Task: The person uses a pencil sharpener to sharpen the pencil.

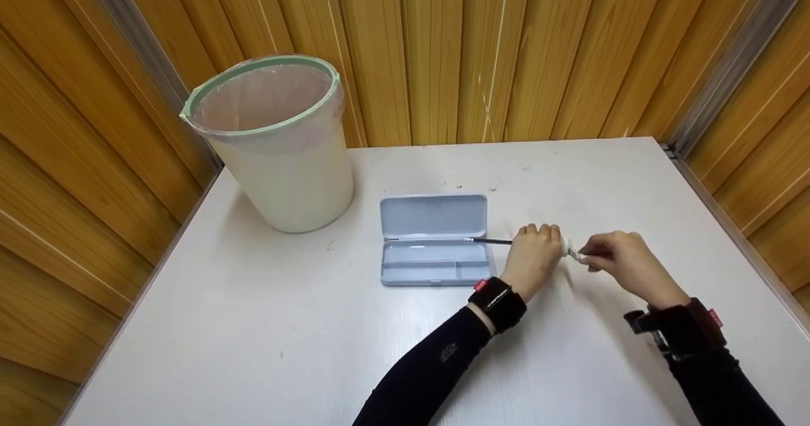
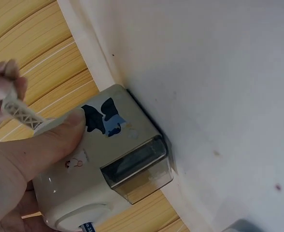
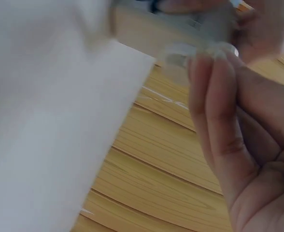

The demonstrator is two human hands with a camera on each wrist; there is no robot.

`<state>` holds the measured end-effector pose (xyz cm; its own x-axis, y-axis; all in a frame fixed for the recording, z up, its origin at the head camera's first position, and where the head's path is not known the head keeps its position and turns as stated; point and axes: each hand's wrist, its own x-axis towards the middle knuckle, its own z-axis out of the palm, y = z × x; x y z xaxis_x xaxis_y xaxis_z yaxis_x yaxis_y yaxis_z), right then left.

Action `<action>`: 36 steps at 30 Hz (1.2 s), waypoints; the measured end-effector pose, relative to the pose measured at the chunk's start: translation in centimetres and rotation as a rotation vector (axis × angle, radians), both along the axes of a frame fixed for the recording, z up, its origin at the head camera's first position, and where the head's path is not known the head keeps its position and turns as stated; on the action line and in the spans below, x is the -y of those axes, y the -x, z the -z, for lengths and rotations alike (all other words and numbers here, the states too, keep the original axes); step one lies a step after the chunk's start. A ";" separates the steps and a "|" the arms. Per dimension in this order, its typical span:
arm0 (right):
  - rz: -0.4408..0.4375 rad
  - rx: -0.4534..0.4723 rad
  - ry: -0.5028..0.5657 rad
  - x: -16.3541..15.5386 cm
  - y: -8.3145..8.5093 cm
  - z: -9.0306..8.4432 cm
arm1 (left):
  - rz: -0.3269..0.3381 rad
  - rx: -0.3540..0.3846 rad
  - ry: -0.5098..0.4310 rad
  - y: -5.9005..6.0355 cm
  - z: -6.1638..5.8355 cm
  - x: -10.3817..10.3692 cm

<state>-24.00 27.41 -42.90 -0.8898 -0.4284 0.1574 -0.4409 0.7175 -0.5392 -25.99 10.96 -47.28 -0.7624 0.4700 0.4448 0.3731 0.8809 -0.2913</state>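
My left hand [image 1: 533, 255] grips a cream pencil sharpener [image 2: 96, 140], its thumb lying across the sticker-covered side. In the head view that hand hides most of the sharpener. A dark pencil [image 1: 495, 241] sticks out of the sharpener's left end toward the pencil case; its end [image 2: 87, 227] shows at the bottom of the left wrist view. On the opposite end, the fingertips of my right hand [image 1: 626, 261] pinch the crank handle [image 2: 22, 114]. The sharpener has a clear shavings drawer [image 2: 144, 176].
Left of the hands lies an open light-blue pencil case [image 1: 434, 217] with divided compartments. A bin [image 1: 291, 179] with a green rim and plastic liner stands at the table's back left. Wood-look panels [image 1: 430, 59] border the white table [image 1: 253, 325].
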 end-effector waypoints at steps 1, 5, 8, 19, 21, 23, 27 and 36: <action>0.006 -0.010 0.001 0.1 0.2 -0.4 | 0.003 -0.007 -0.004 0.0 0.0 0.1; -0.001 -0.013 -0.008 0.2 0.9 -1.2 | 0.001 -0.014 -0.025 0.2 0.2 0.3; -0.007 -0.007 -0.014 0.1 1.1 -1.2 | 0.004 -0.008 -0.018 0.1 0.3 0.3; 0.025 -0.069 0.049 0.4 2.2 -1.3 | 0.016 -0.028 -0.025 0.2 0.5 0.7; 0.039 -0.088 0.061 0.6 2.7 -1.3 | 0.020 -0.019 -0.026 0.3 0.5 0.7; 0.053 -0.106 0.064 0.8 3.2 -1.4 | 0.023 -0.020 -0.025 0.3 0.4 0.8; 0.072 -0.126 0.054 1.2 4.3 -1.4 | 0.033 -0.029 -0.027 0.4 0.3 0.9; 0.100 -0.161 -0.002 1.4 6.5 0.5 | 0.029 -0.012 -0.007 0.6 0.1 0.8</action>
<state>-30.46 26.02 -43.38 -0.8913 -0.3399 0.3001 -0.4480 0.7628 -0.4663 -26.59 10.19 -47.42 -0.7428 0.4890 0.4573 0.3954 0.8716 -0.2897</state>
